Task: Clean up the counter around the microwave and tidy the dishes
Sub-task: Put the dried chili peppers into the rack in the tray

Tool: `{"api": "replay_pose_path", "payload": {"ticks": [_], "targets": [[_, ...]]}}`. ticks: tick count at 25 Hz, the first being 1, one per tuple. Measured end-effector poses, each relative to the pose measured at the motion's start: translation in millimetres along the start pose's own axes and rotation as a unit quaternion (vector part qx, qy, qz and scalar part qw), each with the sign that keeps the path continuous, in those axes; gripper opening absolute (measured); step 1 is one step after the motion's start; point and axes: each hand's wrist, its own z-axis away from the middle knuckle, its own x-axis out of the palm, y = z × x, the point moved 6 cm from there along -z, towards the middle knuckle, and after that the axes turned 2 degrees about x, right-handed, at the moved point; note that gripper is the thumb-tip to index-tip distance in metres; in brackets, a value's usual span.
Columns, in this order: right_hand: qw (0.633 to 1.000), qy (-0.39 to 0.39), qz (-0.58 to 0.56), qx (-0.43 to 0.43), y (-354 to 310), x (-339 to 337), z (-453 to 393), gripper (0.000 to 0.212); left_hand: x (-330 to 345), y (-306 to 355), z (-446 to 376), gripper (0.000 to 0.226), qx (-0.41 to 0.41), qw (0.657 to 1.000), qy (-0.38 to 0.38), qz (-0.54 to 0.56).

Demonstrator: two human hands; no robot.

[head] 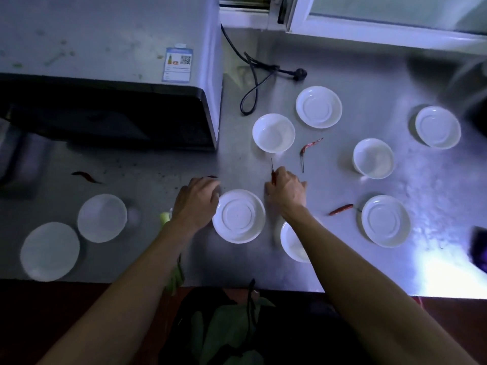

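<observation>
The right hand [286, 189] has its grip pinching a dried red chili [273, 177] just above the steel table [329, 164] (beside a white saucer [238, 216]), while the left hand [197, 198] rests curled at that saucer's rim, its grip's hold unclear, near the microwave [110, 75].

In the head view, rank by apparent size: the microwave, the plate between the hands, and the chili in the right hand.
1. Microwave, by far the largest.
2. Plate between the hands.
3. Chili, partly hidden by the right hand, so its full length is unclear.
</observation>
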Motion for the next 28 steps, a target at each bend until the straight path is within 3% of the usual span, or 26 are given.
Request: {"api": "replay_pose_path", "payload": {"ticks": [5,14,21,28], "targets": [[0.999,0.035,0.007,0.016,-19,6,-3,0.011,-7,-34,-19,0.032,0.018,0.999,-0.015,-0.036],[0.991,0.116,-0.035,-0.059,-68,9,23,0.015,3,-52,-43,0.021,0.062,0.997,-0.011,-0.039],[0.983,0.127,-0.076,-0.107,-88,16,50,0.014,1,-58,-37,0.014,0.093,0.995,-0.006,-0.027],[0.976,0.111,-0.13,-0.135,-96,16,74,0.013,-18,-62,-2,0.007,0.073,0.996,0.008,0.047]]}}
